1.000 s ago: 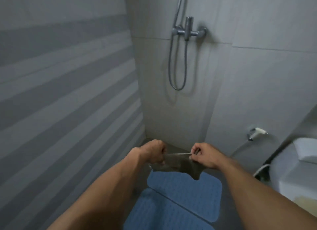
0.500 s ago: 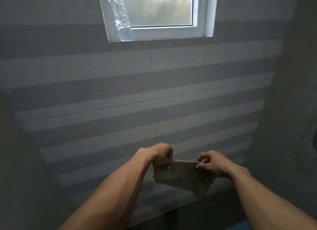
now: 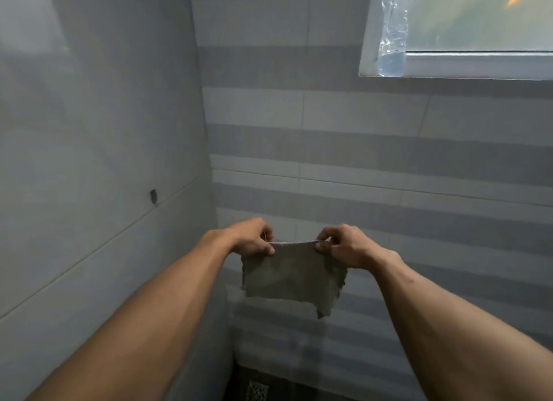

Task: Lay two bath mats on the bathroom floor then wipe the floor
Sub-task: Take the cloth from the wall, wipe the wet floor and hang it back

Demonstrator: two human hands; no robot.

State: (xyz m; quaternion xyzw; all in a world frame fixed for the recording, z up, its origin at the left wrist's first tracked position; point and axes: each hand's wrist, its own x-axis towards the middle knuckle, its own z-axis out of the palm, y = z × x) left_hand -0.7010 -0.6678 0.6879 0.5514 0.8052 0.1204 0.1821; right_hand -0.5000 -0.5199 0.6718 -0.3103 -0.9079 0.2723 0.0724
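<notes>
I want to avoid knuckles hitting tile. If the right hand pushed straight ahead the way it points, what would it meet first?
Probably the striped tiled wall ahead. The right hand only pinches the grey cloth, and nothing else shows between; the gap's depth is unclear.

Cloth (image 3: 291, 273) hangs mid-scene, top edge stretched between left hand (image 3: 253, 238) on its left corner and right hand (image 3: 344, 245) on its right corner, each a pinching grip. Striped wall (image 3: 389, 161) far behind cloth. Plain wall (image 3: 89, 131) at left, meeting it in a corner. Window (image 3: 478, 26) upper right, plastic bag (image 3: 393, 32) at its left edge. Floor drain (image 3: 257, 390) below, near the corner.
</notes>
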